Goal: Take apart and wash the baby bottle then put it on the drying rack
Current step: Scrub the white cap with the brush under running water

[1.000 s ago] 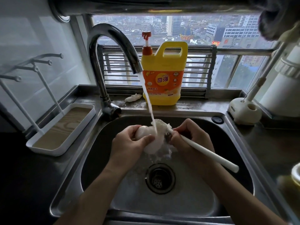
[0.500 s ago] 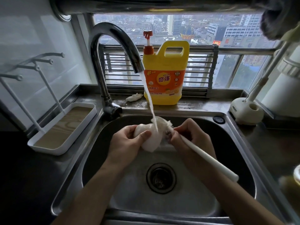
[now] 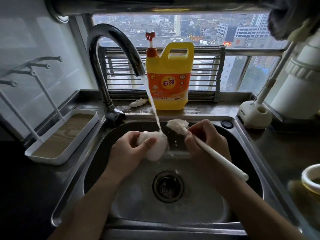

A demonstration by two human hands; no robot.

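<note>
1. between the two hands, above the sink [image 3: 72, 196] – the water stream [image 3: 154, 108] from the faucet [image 3: 110, 42] falls onto the baby bottle [image 3: 156, 150], hitting the end nearest the right hand [image 3: 206, 144].
2. left hand [image 3: 131, 153]: fingers + thumb wrapped round the bottle, thumb on top. the bottle is pale and whitish and sits tilted, lower end pointing down toward the basin. can't tell for sure which end is the mouth.
3. right hand: clamped on the bottle brush [image 3: 220, 158] high on the handle, just behind the bristles. the handle runs back and down past the wrist to the person's right.
4. the bristle head pokes out up-left of the right knuckles, outside the bottle, just beside the stream, not touching the bottle.
5. the hands are apart w/ a narrow gap, and the drain [image 3: 168, 187] sits below that gap, nearer the person.
6. left of the left hand, on the counter: the drying rack [image 3: 65, 134] – a white tray w/ thin upright pegs.
7. beyond both hands, on the ledge: a yellow detergent jug [image 3: 168, 80] w/ a red pump, and a crumpled white rag [image 3: 138, 102] just left of it.
8. right of the right hand: a black round cap [image 3: 227, 124] at the sink corner, then a white brush stand [image 3: 254, 115] w/ a long handle in it. a cup [image 3: 311, 177] shows at the frame edge, partly cut off.
</note>
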